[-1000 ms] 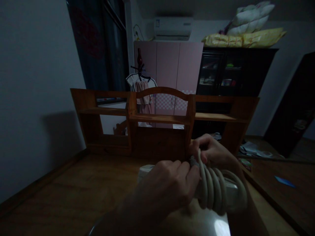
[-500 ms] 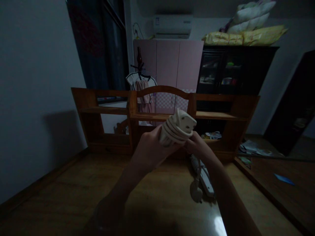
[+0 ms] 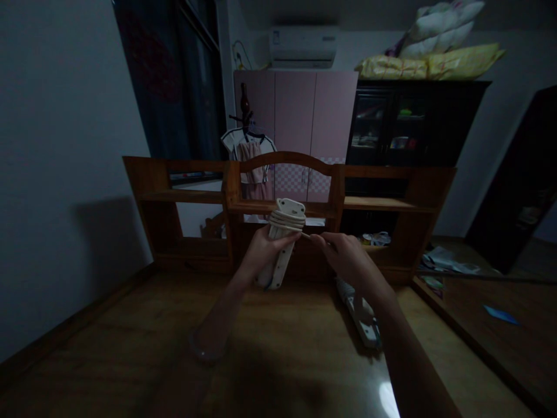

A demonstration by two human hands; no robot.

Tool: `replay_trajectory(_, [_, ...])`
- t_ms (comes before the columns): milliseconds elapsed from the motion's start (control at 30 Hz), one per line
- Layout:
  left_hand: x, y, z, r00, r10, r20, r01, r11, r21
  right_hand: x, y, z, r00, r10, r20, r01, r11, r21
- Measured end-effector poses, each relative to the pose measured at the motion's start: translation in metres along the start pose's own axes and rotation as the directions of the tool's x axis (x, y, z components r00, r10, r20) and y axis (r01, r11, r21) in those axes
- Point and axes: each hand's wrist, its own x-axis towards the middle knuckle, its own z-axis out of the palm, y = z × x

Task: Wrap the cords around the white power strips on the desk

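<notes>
My left hand [image 3: 261,251] grips a white power strip [image 3: 282,244], held upright above the wooden desk [image 3: 143,348], with its white cord wound in several turns round the upper end. My right hand [image 3: 342,254] is closed in a pinch on the free end of that cord, just right of the strip. A second white power strip [image 3: 363,316] lies flat on the desk, below and partly hidden by my right forearm.
A wooden shelf unit [image 3: 287,200] stands along the desk's far edge. Behind it are a pink wardrobe [image 3: 300,122], a dark glass cabinet [image 3: 404,128] topped with bedding, and an air conditioner [image 3: 303,47]. Papers lie on the floor at right.
The hands went from close to the camera out over the desk. The strip was turned upright, and the right hand now pulls the cord end sideways; the dangling plug is gone from view.
</notes>
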Motion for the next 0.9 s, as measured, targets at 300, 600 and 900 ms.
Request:
replay_trajectory(300, [-0.006, 0.001, 0.013, 0.976, -0.162, 0.144, 0.195, 0.947, -0.254, 0.001, -0.002, -0.005, 0.995, -0.091, -0.029, 0.081, 0.963, -0.258])
replay_trajectory(600, [-0.009, -0.006, 0.024, 0.977, -0.148, 0.151, 0.183, 0.950, -0.254, 0.002, 0.004, -0.004, 0.991, -0.044, -0.127, -0.008, 0.924, -0.382])
replay_trajectory(900, [-0.010, 0.000, 0.022, 1.000, -0.005, 0.006, 0.005, 1.000, 0.006, 0.002, 0.011, -0.009, 0.997, 0.038, -0.073, -0.053, 0.974, -0.221])
